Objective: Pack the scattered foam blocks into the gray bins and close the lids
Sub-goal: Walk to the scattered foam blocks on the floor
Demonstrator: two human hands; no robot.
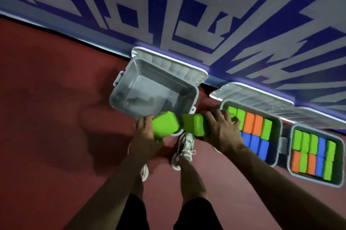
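Observation:
My left hand (145, 136) grips a green foam block (165, 124) over the near rim of an empty gray bin (119, 87) whose lid (174, 65) stands open against the wall. My right hand (221, 132) holds another green foam block (193, 124) just right of the first, above the bin's near right corner. Two more gray bins stand to the right with lids open: the middle bin (277, 132) and the right bin (341, 154), each packed with green, orange and blue blocks.
The bins sit on a dark red floor (56, 98) along a blue and white patterned wall (187, 4). My feet in white sneakers (184, 147) stand just in front of the empty bin. Open floor stretches to the left.

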